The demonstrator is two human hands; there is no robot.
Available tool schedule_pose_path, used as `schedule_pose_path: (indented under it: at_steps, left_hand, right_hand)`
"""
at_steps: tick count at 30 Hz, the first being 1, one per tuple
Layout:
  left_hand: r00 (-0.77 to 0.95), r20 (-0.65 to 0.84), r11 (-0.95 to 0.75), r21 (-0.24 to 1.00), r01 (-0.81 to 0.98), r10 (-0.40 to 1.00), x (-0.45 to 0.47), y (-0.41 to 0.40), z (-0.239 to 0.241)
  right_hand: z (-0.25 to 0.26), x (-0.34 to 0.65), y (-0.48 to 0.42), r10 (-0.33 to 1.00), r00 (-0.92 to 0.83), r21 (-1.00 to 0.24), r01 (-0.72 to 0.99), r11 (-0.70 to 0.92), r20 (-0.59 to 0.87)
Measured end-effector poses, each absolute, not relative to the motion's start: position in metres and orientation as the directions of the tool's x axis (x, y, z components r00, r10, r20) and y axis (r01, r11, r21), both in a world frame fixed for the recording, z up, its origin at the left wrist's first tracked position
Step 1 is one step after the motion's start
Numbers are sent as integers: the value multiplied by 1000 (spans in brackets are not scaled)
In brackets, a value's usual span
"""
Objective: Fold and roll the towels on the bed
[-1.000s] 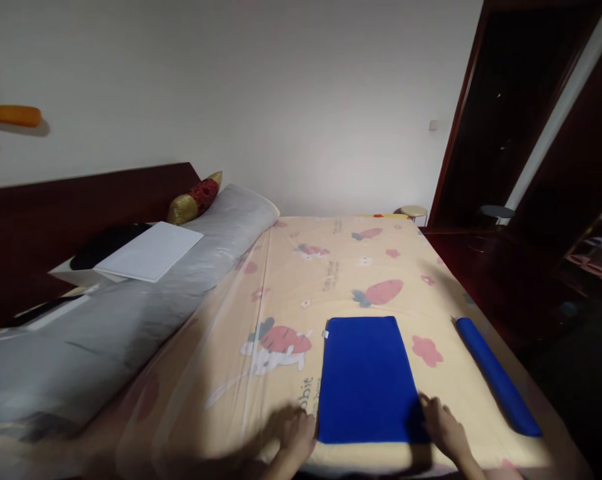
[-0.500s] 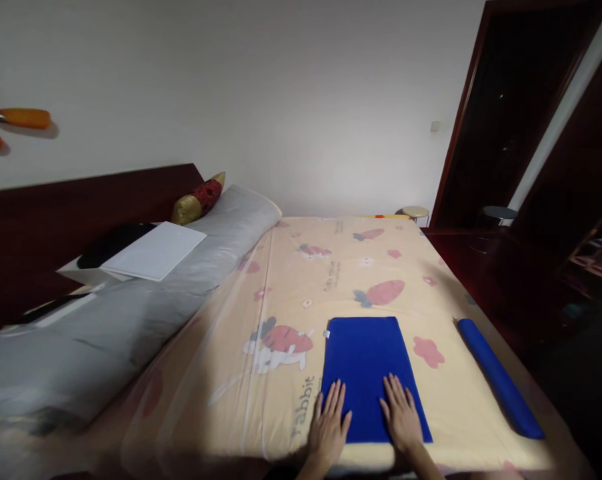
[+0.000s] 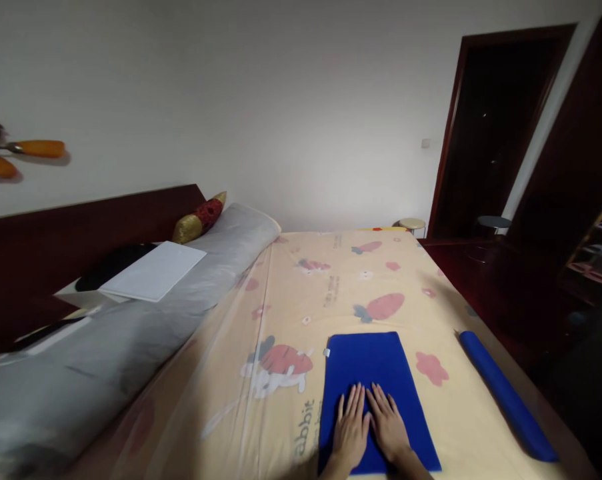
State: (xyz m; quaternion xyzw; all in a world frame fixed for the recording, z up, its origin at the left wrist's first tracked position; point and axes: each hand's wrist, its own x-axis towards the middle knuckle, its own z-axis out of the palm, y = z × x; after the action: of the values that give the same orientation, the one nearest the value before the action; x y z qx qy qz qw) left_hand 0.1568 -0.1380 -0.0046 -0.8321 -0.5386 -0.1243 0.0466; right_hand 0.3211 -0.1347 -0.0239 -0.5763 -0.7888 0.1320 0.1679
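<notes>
A flat blue cloth (image 3: 365,357), folded into a rectangle with a small white tag at its left edge, lies on the bed near me. On its nearer half rests my left hand (image 3: 351,423), palm down with the fingers stretched out. My right hand (image 3: 387,421) lies flat just beside it, fingers also extended, the two hands almost touching at the thumbs. Neither hand grips anything. To the right, near the bed's edge, is a rolled blue cloth (image 3: 505,393), apart from both hands.
The bed sheet (image 3: 281,307) is cream with carrot and rabbit prints. Along the left run a grey covered bolster (image 3: 221,247), a white board (image 3: 155,270) and a dark headboard (image 3: 131,210). Stools (image 3: 411,223) stand beyond the far right corner, near a dark doorway (image 3: 501,140).
My hands have slid inward over the blue cloth, from near its two sides to its middle, and now lie close together. The camera view has tilted up slightly.
</notes>
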Motion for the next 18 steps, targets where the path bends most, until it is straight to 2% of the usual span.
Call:
schedule_pose_path:
  at_steps: [3, 6, 8, 10, 15, 17, 18]
  left_hand:
    - [304, 235, -329, 75, 941, 923, 136, -135, -22]
    - [167, 231, -189, 75, 979, 958, 101, -139, -32]
    - [144, 238, -165, 70, 984, 961, 88, -139, -34]
    - [170, 254, -191, 61, 980, 952, 90, -135, -33]
    - [382, 225, -409, 87, 908, 896, 131, -98, -18]
    - [459, 189, -484, 113, 868, 868, 138, -79, -14]
    - [467, 172, -489, 122, 864, 867, 136, -71, -15]
  right_hand:
    - [-39, 341, -136, 985, -117, -364, 919, 155, 126]
    - [-62, 366, -144, 969, 95, -325, 945, -16, 228]
    - [-72, 372, -144, 952, 136, -323, 945, -42, 275]
    - [-74, 364, -137, 957, 68, -337, 941, 32, 280]
    - [-52, 328, -94, 894, -357, -368, 820, 438, 270]
    - [-46, 328, -77, 871, -420, -372, 789, 489, 256]
    - [-46, 334, -70, 888, -392, -374, 806, 458, 241]
